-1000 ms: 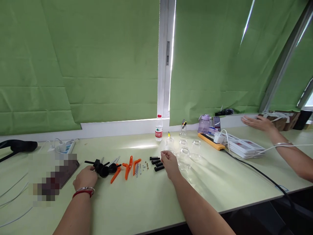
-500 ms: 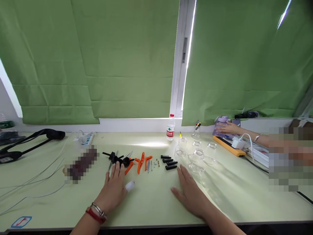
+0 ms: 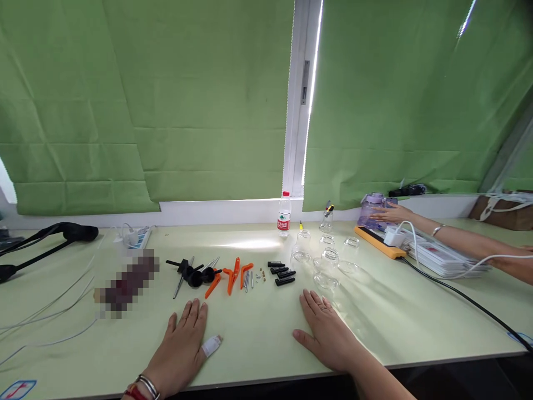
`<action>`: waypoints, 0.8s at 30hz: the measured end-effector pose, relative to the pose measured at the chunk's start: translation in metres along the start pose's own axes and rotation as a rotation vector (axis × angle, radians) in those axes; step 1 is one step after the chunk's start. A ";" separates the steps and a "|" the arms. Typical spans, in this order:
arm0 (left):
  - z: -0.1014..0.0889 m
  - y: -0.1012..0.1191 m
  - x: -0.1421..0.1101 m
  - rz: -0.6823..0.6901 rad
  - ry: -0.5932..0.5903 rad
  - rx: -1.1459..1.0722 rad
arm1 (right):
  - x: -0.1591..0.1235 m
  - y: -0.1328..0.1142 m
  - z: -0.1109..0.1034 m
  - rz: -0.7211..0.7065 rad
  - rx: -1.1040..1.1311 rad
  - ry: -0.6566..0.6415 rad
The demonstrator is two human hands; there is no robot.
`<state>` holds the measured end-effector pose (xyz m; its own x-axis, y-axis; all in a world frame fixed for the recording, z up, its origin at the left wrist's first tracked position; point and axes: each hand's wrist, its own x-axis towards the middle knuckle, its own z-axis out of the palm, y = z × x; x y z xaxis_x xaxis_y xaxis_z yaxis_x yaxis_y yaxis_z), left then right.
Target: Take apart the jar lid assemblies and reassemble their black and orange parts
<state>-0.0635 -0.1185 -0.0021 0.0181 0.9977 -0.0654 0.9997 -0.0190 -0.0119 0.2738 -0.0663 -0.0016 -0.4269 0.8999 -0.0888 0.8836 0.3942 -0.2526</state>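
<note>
My left hand [image 3: 183, 344] lies flat on the table with its fingers stretched out and a white wrap on the thumb. My right hand [image 3: 325, 333] rests palm down too, thumb spread, holding nothing. Beyond my left hand are black plastic parts [image 3: 195, 276] with metal rods and several orange plastic pieces [image 3: 235, 275]. Thin metal pins [image 3: 249, 280] and tiny brown bits [image 3: 262, 273] lie to their right. Several black ridged pieces [image 3: 285, 280] are beyond my right hand's fingertips. Clear glass cups [image 3: 327, 272] stand farther right, near that hand but apart from it.
A water bottle [image 3: 283, 215] stands by the wall. Another person's hand [image 3: 391, 213] reaches to a purple bottle [image 3: 372, 208]. An orange power strip [image 3: 380, 243], papers [image 3: 441, 255] and a black cable [image 3: 453, 297] occupy the right; a black headset-like object [image 3: 75, 232] and a blurred object [image 3: 129, 283] the left.
My left hand has drawn back toward me, away from the black parts. My right hand stays nearly in place on the table. The view has turned slightly right.
</note>
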 end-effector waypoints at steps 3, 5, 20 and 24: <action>0.002 -0.002 0.001 0.012 -0.001 0.009 | -0.001 -0.001 -0.003 -0.003 0.015 -0.005; 0.003 -0.003 0.002 0.013 -0.003 0.022 | -0.002 -0.002 -0.005 -0.005 0.020 -0.009; 0.009 0.030 0.011 0.149 0.054 -0.020 | -0.002 -0.005 -0.008 0.001 0.033 -0.007; -0.001 0.049 0.005 0.186 0.015 -0.037 | -0.003 -0.003 -0.006 -0.005 0.048 0.002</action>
<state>-0.0149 -0.1144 -0.0021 0.2027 0.9781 -0.0479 0.9789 -0.2011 0.0357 0.2734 -0.0693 0.0051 -0.4304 0.8986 -0.0855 0.8713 0.3889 -0.2992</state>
